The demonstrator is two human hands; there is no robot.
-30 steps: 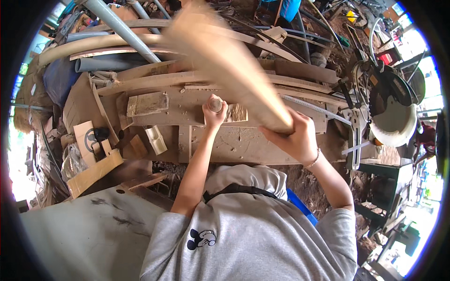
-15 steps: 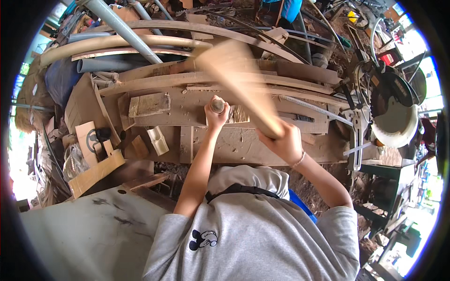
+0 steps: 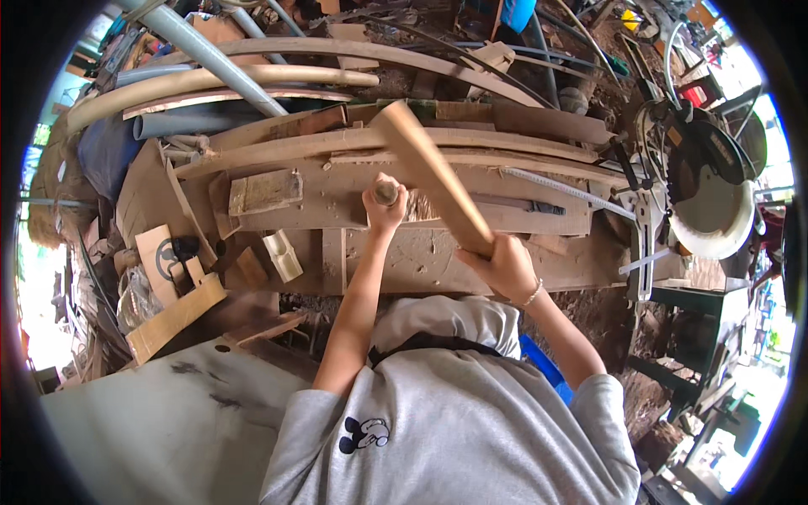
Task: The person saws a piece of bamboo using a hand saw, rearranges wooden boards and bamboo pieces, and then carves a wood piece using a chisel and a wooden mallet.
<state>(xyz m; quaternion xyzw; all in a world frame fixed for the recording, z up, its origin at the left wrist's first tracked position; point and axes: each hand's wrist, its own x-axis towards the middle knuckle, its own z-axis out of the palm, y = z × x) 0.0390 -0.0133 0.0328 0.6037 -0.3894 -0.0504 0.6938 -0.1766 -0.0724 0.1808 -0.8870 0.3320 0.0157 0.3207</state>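
Observation:
My left hand (image 3: pixel 385 215) is wrapped round an upright tool handle whose round wooden end (image 3: pixel 386 194) pokes out above the fist. The tool's lower part is hidden under the hand. A rough, grooved wood block (image 3: pixel 423 207) lies just right of that fist, partly covered. My right hand (image 3: pixel 507 268) grips the narrow end of a flat wooden club (image 3: pixel 439 182). The club slants up and to the left, its broad end raised beyond the left fist and apart from the tool handle. A dark, narrow tool (image 3: pixel 547 207) lies on the bench to the right.
The dusty wooden bench (image 3: pixel 404 257) carries a weathered block (image 3: pixel 266 192) and a pale grooved piece (image 3: pixel 283 256). Long curved boards (image 3: pixel 471 139) and grey pipes (image 3: pixel 210 59) lie beyond. At right stands a circular saw (image 3: pixel 711 202). A pale sheet (image 3: pixel 160 429) is at lower left.
The wooden club and my right hand have come slightly nearer to me, and the club is less blurred. My left hand keeps its hold on the tool handle.

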